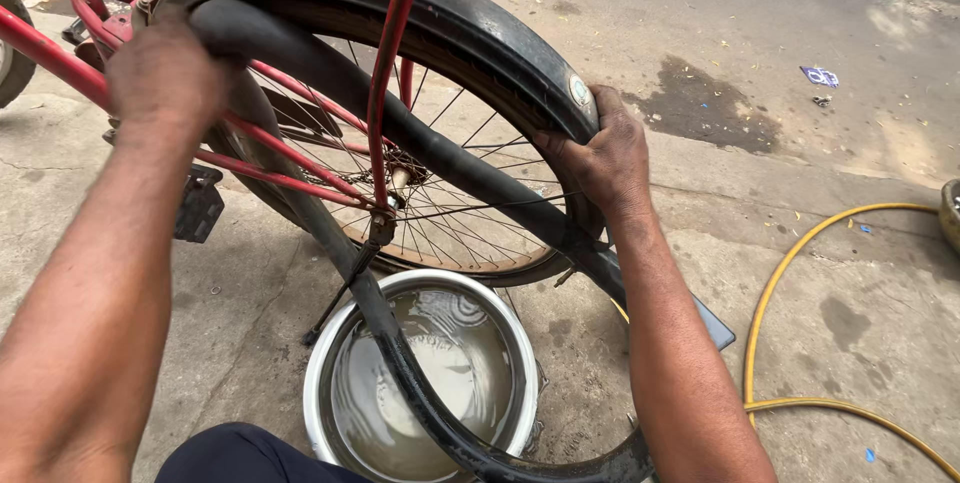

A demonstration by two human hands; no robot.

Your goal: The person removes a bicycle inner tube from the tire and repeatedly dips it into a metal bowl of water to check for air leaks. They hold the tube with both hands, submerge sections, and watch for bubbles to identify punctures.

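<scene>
A red bicycle stands with its rear wheel in front of me. My left hand grips the black tyre and the black inner tube at the wheel's upper left. My right hand clasps the tyre's edge on the right side of the wheel. The inner tube hangs out of the tyre, crosses the spokes and loops down through a round metal basin of cloudy water on the ground.
A yellow hose curves over the concrete at right. A black pedal hangs at left. A wet patch and a scrap of blue litter lie on the road beyond. My dark-clad knee is at the bottom.
</scene>
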